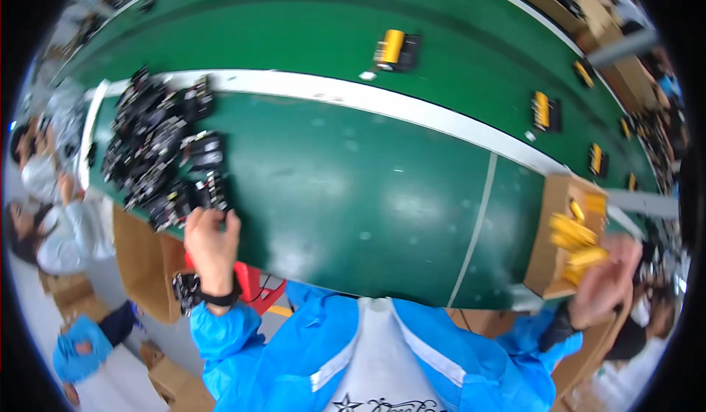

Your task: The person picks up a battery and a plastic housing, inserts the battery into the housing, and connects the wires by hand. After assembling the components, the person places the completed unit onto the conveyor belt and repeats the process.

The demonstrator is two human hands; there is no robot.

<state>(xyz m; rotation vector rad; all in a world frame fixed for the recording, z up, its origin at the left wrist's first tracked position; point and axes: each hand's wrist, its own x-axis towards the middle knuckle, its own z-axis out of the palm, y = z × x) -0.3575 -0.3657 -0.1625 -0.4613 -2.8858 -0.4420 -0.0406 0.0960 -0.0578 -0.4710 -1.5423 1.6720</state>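
Observation:
My left hand [211,244] is at the near edge of a pile of small black parts [151,144]. Its thumb and fingers are curled but apart, and their tips reach a black part [213,190] on the pile's near side. I make out nothing gripped in it. Far to the right, my right hand [607,280] is smeared by motion at the rim of an open cardboard box [548,232]. Yellow cylinders [573,232] lie inside this box. The right fingertips overlap the nearest cylinders, but whether they hold one is too blurred to see.
Beyond a white rail [316,96] runs a green belt [294,30] carrying black units with yellow cylinders [393,47]. An empty-looking carton [147,265] stands below the left table edge, near a red stool [261,287]. Other people [62,221] sit at left.

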